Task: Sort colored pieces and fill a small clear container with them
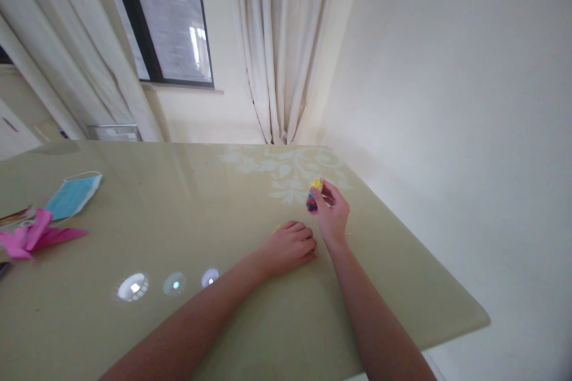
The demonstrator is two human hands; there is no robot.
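Between the thumb and fingers of my right hand (333, 209) is a small multicoloured object (311, 201) with a yellow top, blue and red bands and a dark lower end. It is held tilted, a little above the table. To its lower left, my left hand (292, 245) rests palm down on the glossy table (214, 190). Its fingers are bent and close together, and whatever lies under them is hidden. A yellow bit (277, 228) peeks out behind the back of that hand.
At the left lie a blue face mask (74, 196) and a pink folded paper shape (38, 235). A white wall (447, 101) runs along the table's right side. Curtains (286, 41) and a window (170, 18) stand beyond the far edge. Lamp reflections show on the tabletop.
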